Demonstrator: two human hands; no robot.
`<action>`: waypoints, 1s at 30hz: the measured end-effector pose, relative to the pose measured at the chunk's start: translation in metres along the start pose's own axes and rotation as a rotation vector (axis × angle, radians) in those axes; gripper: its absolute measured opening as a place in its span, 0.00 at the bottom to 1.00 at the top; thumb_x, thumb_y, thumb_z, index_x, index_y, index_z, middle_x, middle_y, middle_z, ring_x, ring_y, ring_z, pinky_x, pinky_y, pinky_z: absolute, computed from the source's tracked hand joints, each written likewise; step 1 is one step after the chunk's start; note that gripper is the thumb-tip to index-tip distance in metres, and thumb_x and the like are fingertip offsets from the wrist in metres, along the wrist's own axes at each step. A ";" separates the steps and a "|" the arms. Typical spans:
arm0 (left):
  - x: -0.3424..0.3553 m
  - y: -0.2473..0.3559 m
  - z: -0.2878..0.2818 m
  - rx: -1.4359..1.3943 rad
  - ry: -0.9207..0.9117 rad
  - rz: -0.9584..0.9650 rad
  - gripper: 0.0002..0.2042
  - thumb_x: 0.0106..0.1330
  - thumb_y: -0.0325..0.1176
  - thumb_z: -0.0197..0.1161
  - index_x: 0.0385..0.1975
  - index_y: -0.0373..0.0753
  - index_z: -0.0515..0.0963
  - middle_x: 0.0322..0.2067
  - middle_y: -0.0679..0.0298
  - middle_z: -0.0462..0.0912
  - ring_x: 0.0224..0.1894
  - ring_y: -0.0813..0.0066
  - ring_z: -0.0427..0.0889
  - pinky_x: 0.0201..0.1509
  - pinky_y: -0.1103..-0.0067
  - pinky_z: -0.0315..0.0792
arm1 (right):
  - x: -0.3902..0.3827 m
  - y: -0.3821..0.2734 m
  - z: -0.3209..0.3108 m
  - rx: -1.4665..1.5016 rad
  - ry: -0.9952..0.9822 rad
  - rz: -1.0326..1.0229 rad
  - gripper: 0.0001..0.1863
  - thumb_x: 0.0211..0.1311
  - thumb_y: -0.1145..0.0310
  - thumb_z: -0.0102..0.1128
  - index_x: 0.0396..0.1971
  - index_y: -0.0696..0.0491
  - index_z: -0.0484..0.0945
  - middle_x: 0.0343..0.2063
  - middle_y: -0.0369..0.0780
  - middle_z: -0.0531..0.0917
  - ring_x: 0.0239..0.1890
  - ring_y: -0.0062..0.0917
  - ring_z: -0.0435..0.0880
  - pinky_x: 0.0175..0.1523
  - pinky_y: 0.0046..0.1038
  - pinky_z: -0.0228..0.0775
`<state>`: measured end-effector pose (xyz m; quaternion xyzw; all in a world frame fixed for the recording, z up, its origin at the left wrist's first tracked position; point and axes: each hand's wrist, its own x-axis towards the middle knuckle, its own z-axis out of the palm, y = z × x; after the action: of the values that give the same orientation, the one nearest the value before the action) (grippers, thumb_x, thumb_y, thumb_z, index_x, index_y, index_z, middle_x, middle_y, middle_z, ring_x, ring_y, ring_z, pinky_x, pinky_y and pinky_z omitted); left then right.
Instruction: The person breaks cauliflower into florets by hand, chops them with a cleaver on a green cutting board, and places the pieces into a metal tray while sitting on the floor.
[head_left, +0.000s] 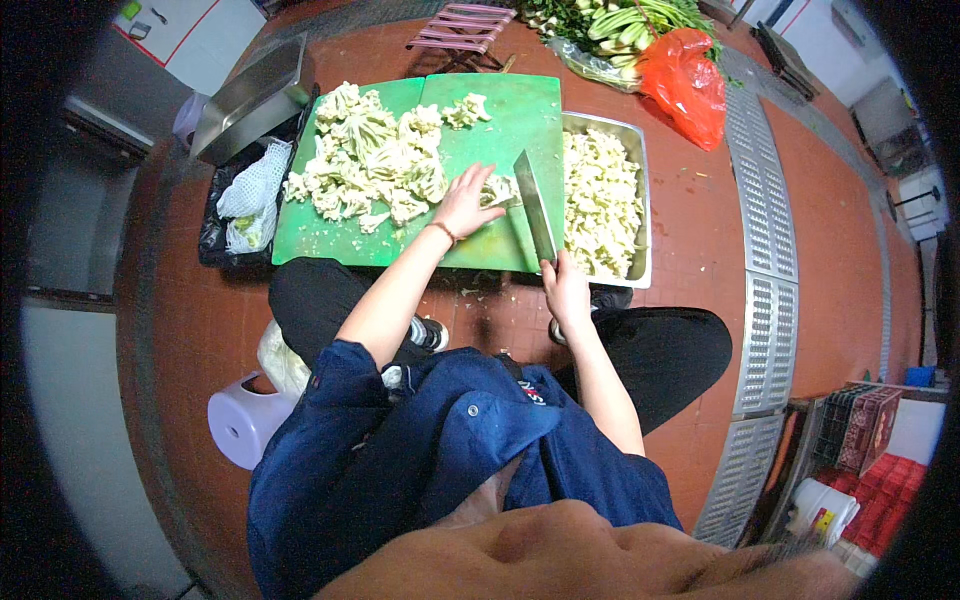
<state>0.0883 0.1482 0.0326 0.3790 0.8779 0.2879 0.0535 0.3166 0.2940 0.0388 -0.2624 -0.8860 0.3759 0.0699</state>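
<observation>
A green cutting board (500,120) lies before me with a heap of cauliflower florets (370,150) on its left half. One loose floret (465,110) sits near the far edge. My left hand (466,205) holds a small cauliflower piece (499,190) against the board between thumb and fingers. Just right of that piece, a broad-bladed kitchen knife (535,210) stands with its tip pointing away from me. My right hand (567,288) is closed round its handle. Beside the board's right edge is a metal tray (646,240) filled with chopped cauliflower (603,195).
Left of the board are a black-lined crate (213,235) with white netting (255,195) and a steel pan (250,110). Beyond are a striped folding stool (463,28), leafy vegetables (630,25) and a red plastic bag (688,85). A purple stool (240,425) stands lower left; drain grates (765,220) run along the right.
</observation>
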 end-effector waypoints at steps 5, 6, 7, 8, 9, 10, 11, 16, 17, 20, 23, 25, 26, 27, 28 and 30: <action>0.009 0.002 -0.002 0.199 0.068 -0.044 0.26 0.52 0.39 0.75 0.53 0.50 0.76 0.57 0.61 0.72 0.62 0.53 0.69 0.66 0.64 0.70 | -0.005 0.002 -0.002 0.027 0.046 -0.043 0.14 0.70 0.58 0.56 0.40 0.55 0.72 0.28 0.58 0.83 0.35 0.58 0.82 0.41 0.54 0.74; 0.001 0.000 0.000 0.259 0.135 -0.062 0.26 0.51 0.40 0.76 0.52 0.51 0.76 0.60 0.62 0.69 0.63 0.51 0.66 0.66 0.62 0.70 | -0.008 0.001 -0.001 0.044 0.041 -0.046 0.14 0.70 0.58 0.56 0.39 0.56 0.71 0.28 0.58 0.83 0.35 0.58 0.82 0.41 0.54 0.74; -0.006 0.000 0.004 0.274 0.152 -0.034 0.26 0.51 0.40 0.76 0.52 0.51 0.76 0.61 0.62 0.68 0.63 0.50 0.66 0.66 0.62 0.70 | -0.010 0.000 0.000 0.061 0.035 -0.050 0.14 0.70 0.58 0.56 0.39 0.56 0.71 0.29 0.58 0.83 0.35 0.58 0.83 0.40 0.54 0.74; -0.014 0.001 0.009 0.290 0.170 -0.007 0.26 0.51 0.41 0.76 0.52 0.52 0.76 0.62 0.61 0.68 0.63 0.49 0.66 0.66 0.61 0.70 | -0.012 0.000 0.001 0.025 0.024 -0.030 0.14 0.70 0.59 0.56 0.39 0.56 0.71 0.29 0.58 0.83 0.36 0.57 0.83 0.41 0.54 0.75; -0.020 0.002 0.013 0.304 0.192 0.019 0.26 0.51 0.41 0.76 0.52 0.52 0.76 0.64 0.61 0.67 0.63 0.49 0.65 0.65 0.61 0.70 | -0.015 -0.003 -0.001 0.025 0.010 -0.022 0.14 0.69 0.60 0.57 0.39 0.57 0.72 0.29 0.58 0.83 0.36 0.57 0.83 0.41 0.52 0.75; -0.025 0.003 0.016 0.274 0.206 0.051 0.20 0.55 0.41 0.73 0.48 0.53 0.79 0.64 0.61 0.68 0.61 0.48 0.66 0.64 0.62 0.71 | -0.019 -0.006 -0.003 0.025 -0.004 -0.013 0.14 0.69 0.61 0.58 0.40 0.58 0.72 0.28 0.58 0.82 0.36 0.56 0.83 0.41 0.50 0.74; -0.025 0.001 0.018 0.268 0.209 0.063 0.17 0.57 0.40 0.72 0.47 0.53 0.80 0.64 0.61 0.69 0.61 0.48 0.67 0.63 0.62 0.71 | -0.022 -0.007 -0.003 0.024 -0.018 -0.005 0.14 0.69 0.62 0.59 0.40 0.59 0.73 0.28 0.57 0.82 0.36 0.56 0.83 0.40 0.47 0.74; -0.028 -0.002 0.029 0.222 0.273 0.076 0.08 0.62 0.36 0.67 0.40 0.53 0.83 0.60 0.60 0.74 0.57 0.49 0.69 0.61 0.64 0.72 | -0.034 0.006 0.004 0.026 -0.089 0.058 0.15 0.70 0.63 0.57 0.49 0.57 0.74 0.25 0.55 0.83 0.32 0.51 0.85 0.38 0.46 0.76; -0.027 0.000 0.030 0.220 0.277 0.071 0.08 0.62 0.36 0.68 0.40 0.53 0.83 0.60 0.60 0.74 0.56 0.49 0.70 0.61 0.64 0.72 | -0.034 0.010 0.006 0.027 -0.099 0.057 0.16 0.70 0.63 0.57 0.51 0.57 0.74 0.25 0.54 0.83 0.31 0.50 0.85 0.38 0.46 0.76; -0.030 0.002 0.033 0.186 0.239 0.040 0.07 0.62 0.34 0.68 0.39 0.52 0.84 0.60 0.58 0.74 0.59 0.46 0.68 0.64 0.63 0.69 | -0.036 0.019 0.016 0.033 -0.125 0.049 0.18 0.70 0.63 0.56 0.53 0.58 0.73 0.24 0.54 0.83 0.31 0.48 0.86 0.38 0.45 0.77; -0.034 -0.001 0.038 0.216 0.245 0.053 0.07 0.62 0.33 0.68 0.39 0.52 0.84 0.61 0.58 0.73 0.59 0.46 0.67 0.64 0.62 0.69 | -0.031 0.011 0.020 0.071 -0.235 0.149 0.17 0.71 0.58 0.54 0.44 0.59 0.71 0.31 0.60 0.83 0.39 0.58 0.83 0.45 0.55 0.74; -0.036 0.003 0.039 0.206 0.240 0.050 0.07 0.62 0.33 0.68 0.39 0.52 0.83 0.62 0.59 0.73 0.59 0.46 0.67 0.64 0.62 0.69 | -0.024 0.016 0.026 0.006 -0.180 0.097 0.16 0.70 0.59 0.55 0.41 0.60 0.71 0.29 0.60 0.83 0.37 0.57 0.83 0.43 0.54 0.75; -0.036 0.007 0.038 0.187 0.233 0.044 0.07 0.61 0.33 0.68 0.39 0.52 0.83 0.62 0.59 0.73 0.59 0.45 0.67 0.64 0.62 0.69 | -0.019 0.024 0.032 0.049 -0.165 0.097 0.16 0.70 0.59 0.55 0.40 0.60 0.72 0.28 0.59 0.83 0.36 0.57 0.84 0.42 0.53 0.75; -0.036 0.005 0.035 0.176 0.233 0.030 0.07 0.61 0.33 0.68 0.39 0.51 0.83 0.62 0.59 0.72 0.59 0.45 0.67 0.64 0.62 0.69 | -0.012 0.019 0.031 0.095 -0.157 0.083 0.16 0.70 0.60 0.55 0.40 0.60 0.72 0.27 0.58 0.83 0.35 0.56 0.84 0.41 0.52 0.76; -0.039 0.004 0.032 0.220 0.190 0.026 0.08 0.60 0.34 0.69 0.39 0.50 0.82 0.62 0.58 0.72 0.61 0.44 0.66 0.66 0.62 0.68 | -0.011 0.005 0.012 0.347 -0.298 0.352 0.15 0.71 0.61 0.56 0.38 0.61 0.73 0.23 0.56 0.82 0.32 0.52 0.85 0.39 0.48 0.77; -0.034 0.007 0.028 0.155 0.227 0.066 0.10 0.60 0.34 0.69 0.41 0.50 0.82 0.61 0.57 0.72 0.63 0.45 0.67 0.67 0.61 0.67 | -0.015 0.027 0.022 0.305 -0.159 0.207 0.14 0.72 0.63 0.56 0.39 0.61 0.72 0.20 0.51 0.82 0.23 0.42 0.83 0.30 0.40 0.75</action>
<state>0.1255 0.1414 0.0088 0.3757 0.8849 0.2616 -0.0851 0.3335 0.2879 0.0049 -0.3079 -0.7898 0.5304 -0.0004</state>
